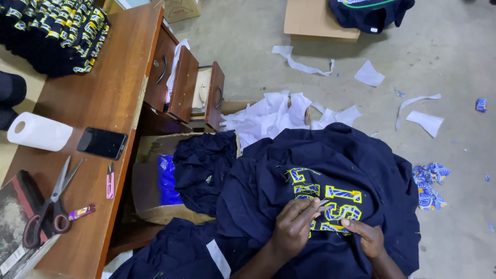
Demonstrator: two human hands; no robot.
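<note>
Head view shows my left hand (293, 227) bunched over the navy garment (330, 170) on my lap, fingers curled together and pinching a small grey metal tool (324, 202) whose tip pokes out toward the embroidery. Whether it is a snipper or something else I cannot tell; it is too small here. My right hand (366, 236) lies just beside it, fingers bent and pressing the cloth flat at the lower edge of the yellow and blue stitched lettering (326, 202), gripping nothing that I can see. The lettering sits right between and just above my fingertips.

Beyond my fingers, past the garment's far edge, lies a heap of white backing scraps (271, 116), with more strips scattered on the concrete floor (444, 62). To the left of my left hand sits a cardboard box (150, 206) holding another dark garment (204, 165) and a blue plastic bag (166, 181). Further left is the wooden desk (103, 98) with its drawers pulled open, bearing scissors (49, 206), a pink thread snipper (110, 182), a black phone (102, 143) and a roll of white paper (39, 131). Well off to the right of my right hand lie blue patterned fabric scraps (430, 186).
</note>
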